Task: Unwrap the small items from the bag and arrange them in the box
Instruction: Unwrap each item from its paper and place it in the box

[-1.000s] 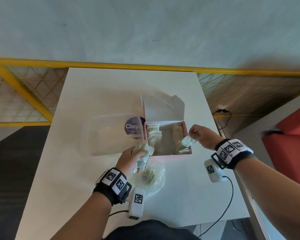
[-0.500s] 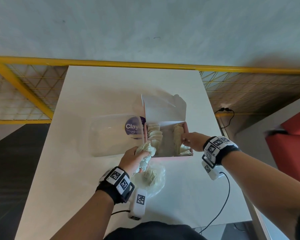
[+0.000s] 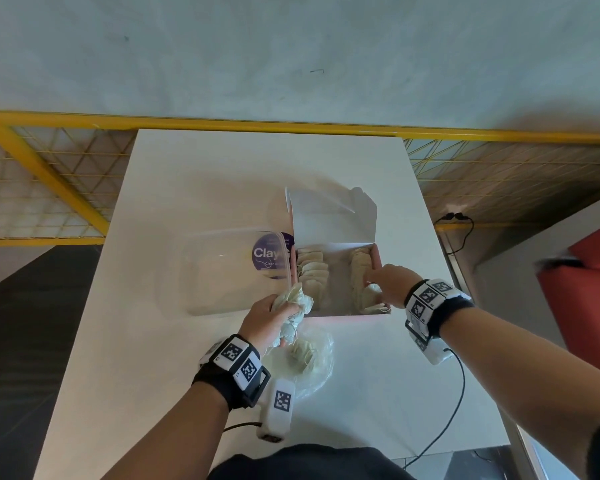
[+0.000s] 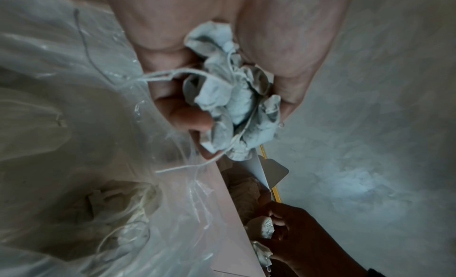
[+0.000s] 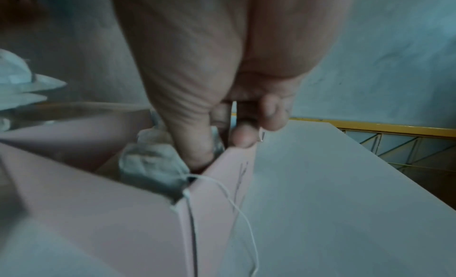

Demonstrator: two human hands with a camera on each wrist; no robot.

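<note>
Change: right hand (image 3: 390, 284) has come down from the 3 o'clock rim into the pink box (image 3: 343, 311), fingers pressing a sachet (image 5: 150, 162) against the right row. Tabletop (image 3: 187, 375): box centre; plastic bag (image 3: 309, 362) at 6 o'clock. Left hand (image 3: 269, 322) clutches bunched sachets (image 4: 234, 107). Seat each flat, strings tucked inside.

The box (image 3: 340, 311) sits on the table (image 3: 174, 341), with its lid (image 3: 333, 220) standing up at the back. Tea bags (image 3: 312, 271) lie in a row along the left side of the box, and more tea bags (image 3: 359, 268) along the right side. A clear tub (image 3: 222, 271) lies just left of the box. The plastic bag (image 3: 312, 362) lies in front of the box, near its left corner. The left hand (image 3: 267, 322) is above the bag. The right hand (image 3: 392, 284) reaches into the box's right side.
</note>
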